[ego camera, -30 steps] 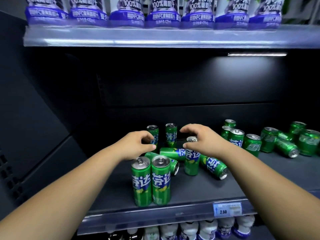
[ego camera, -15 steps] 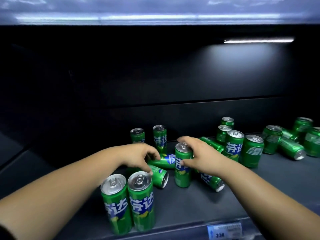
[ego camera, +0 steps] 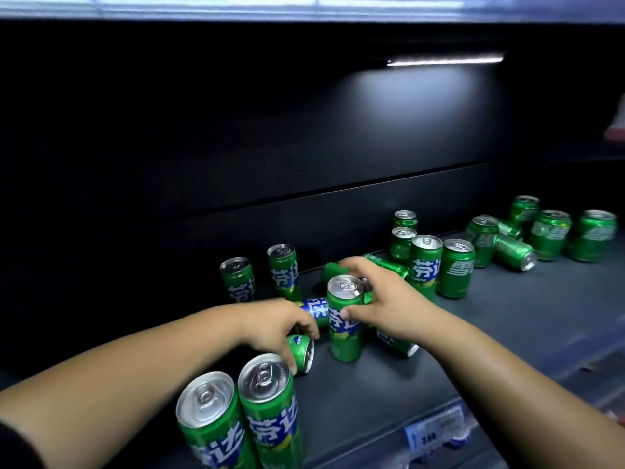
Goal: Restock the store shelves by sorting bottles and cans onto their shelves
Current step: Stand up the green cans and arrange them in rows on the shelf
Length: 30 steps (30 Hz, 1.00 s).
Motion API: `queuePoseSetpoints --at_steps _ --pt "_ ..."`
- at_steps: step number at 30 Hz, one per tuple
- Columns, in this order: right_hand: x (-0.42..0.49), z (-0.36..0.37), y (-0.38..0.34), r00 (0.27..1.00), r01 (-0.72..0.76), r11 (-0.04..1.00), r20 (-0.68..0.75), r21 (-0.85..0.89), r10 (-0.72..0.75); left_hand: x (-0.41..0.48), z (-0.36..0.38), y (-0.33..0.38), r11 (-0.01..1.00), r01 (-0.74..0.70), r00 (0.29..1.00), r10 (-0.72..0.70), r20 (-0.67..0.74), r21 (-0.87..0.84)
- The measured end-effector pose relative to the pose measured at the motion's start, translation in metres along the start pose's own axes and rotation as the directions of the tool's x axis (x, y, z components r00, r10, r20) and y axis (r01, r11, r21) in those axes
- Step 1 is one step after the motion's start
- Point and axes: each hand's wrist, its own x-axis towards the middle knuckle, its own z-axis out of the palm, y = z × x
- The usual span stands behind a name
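Head view: the left hand curls over a fallen can, seemingly to stand it up. The right hand wraps an upright can mid-shelf, likely to line it up behind the front pair. Loose cans remain at right.

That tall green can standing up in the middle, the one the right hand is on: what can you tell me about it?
The can is slim, tall and green, seemingly metal, with blue and white lettering, a yellowish patch lower down, and a silver top whose pull tab looks unopened. It stands upright on the dark shelf, mid-depth among toppled cans. The right hand grips its upper part, thumb in front and fingers round the back. A fallen can lies just behind to its left.
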Motion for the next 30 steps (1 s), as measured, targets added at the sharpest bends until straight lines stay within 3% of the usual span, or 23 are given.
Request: queuePoseSetpoints --at_steps 5,13,22,27,30 --pt "-0.004 0.001 0.001 0.998 -0.037 0.998 -0.039 0.047 0.038 0.002 -0.002 -0.006 0.998 -0.028 0.999 0.027 -0.03 -0.048" --pt "0.012 0.006 -0.009 0.997 -0.044 0.996 0.068 0.082 0.039 -0.036 -0.045 -0.023 0.963 0.02 0.949 -0.103 -0.298 -0.267" --pt "0.059 0.046 -0.044 0.95 0.048 0.987 0.298 0.154 -0.092 -0.099 -0.046 -0.054 0.913 0.229 0.91 -0.324 -0.259 -0.338" --pt "0.076 0.055 -0.051 0.898 0.13 0.983 0.406 0.131 -0.173 -0.111 -0.039 -0.05 0.893 0.216 0.918 -0.324 -0.229 -0.395" --pt "0.084 0.048 -0.056 0.88 0.146 0.979 0.433 0.141 -0.194 -0.111 -0.033 -0.049 0.859 0.217 0.871 -0.384 -0.305 -0.464"
